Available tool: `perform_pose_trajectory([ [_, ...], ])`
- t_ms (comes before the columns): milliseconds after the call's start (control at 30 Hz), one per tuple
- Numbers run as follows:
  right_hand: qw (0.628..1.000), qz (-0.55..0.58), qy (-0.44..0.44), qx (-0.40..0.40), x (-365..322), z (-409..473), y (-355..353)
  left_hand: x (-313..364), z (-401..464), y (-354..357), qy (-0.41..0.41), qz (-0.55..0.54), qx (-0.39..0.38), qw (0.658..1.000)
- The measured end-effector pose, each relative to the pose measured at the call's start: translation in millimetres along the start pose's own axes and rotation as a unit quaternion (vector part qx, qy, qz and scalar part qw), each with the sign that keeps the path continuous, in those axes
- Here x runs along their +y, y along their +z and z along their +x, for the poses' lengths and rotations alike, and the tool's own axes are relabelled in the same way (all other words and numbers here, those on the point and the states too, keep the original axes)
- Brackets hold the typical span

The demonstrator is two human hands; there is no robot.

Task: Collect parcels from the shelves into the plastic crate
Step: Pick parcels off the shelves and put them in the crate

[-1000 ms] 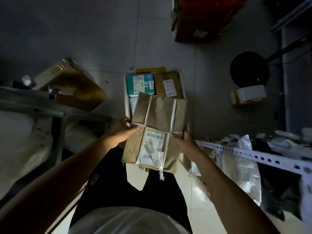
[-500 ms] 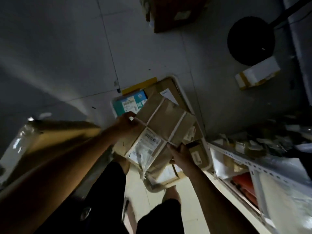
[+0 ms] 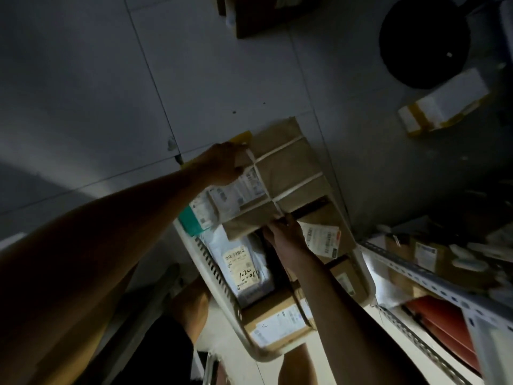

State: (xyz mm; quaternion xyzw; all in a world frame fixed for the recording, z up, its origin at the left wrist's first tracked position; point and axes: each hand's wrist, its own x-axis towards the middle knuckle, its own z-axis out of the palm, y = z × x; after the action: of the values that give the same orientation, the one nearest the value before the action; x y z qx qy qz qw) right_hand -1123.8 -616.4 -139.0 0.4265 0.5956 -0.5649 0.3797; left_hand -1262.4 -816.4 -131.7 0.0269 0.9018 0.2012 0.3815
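Dim view, left hand [image 3: 222, 165] and right hand [image 3: 286, 234] gripping taped brown parcel [image 3: 283, 176], seemingly over white crate [image 3: 219, 279] of parcels

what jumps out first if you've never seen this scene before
The big brown paper parcel strapped with white tape stands out at centre, held by the left hand at its far-left edge and the right hand at its near edge, over the white plastic crate. The crate already holds labelled parcels, including a white bag with handwriting. A metal shelf rack runs along the right.
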Motion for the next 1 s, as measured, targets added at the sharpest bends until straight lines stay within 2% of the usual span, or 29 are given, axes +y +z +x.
perform_pose_trajectory([
  [100, 0.999, -0.043, 0.011, -0.016, 7.4, 14.3, -1.5, -7.7, -2.5, 26.8, 0.014, 0.106, -0.079, 0.991],
  [200, 0.996, -0.087, 0.001, -0.015, -2.8, -0.1, 1.3, -10.3, -14.0, 42.2, 0.025, 0.138, -0.085, 0.986],
  [433, 0.984, -0.17, -0.045, 0.008, -11.7, -18.7, -6.3, -4.1, -38.6, 42.2, 0.009, 0.107, -0.083, 0.991],
  [533, 0.985, -0.161, -0.053, 0.007, -14.2, -36.2, -15.0, 10.9, -60.5, 33.6, -0.005, 0.061, -0.063, 0.996],
  [700, 0.988, -0.144, -0.061, 0.0, -25.6, -95.1, -39.5, 49.3, -111.5, 23.2, -0.008, 0.021, -0.039, 0.999],
  [833, 0.981, -0.181, -0.075, 0.0, -28.0, -153.8, -72.8, 104.3, -173.6, 15.5, 0.001, 0.006, -0.006, 1.0],
  [933, 0.953, -0.274, -0.133, 0.006, -32.7, -202.5, -105.6, 155.7, -231.7, 13.3, -0.008, -0.016, 0.032, 0.999],
  [1000, 0.906, -0.384, -0.177, 0.018, -38.1, -246.9, -132.0, 192.9, -275.7, 9.1, -0.012, -0.01, 0.063, 0.998],
])
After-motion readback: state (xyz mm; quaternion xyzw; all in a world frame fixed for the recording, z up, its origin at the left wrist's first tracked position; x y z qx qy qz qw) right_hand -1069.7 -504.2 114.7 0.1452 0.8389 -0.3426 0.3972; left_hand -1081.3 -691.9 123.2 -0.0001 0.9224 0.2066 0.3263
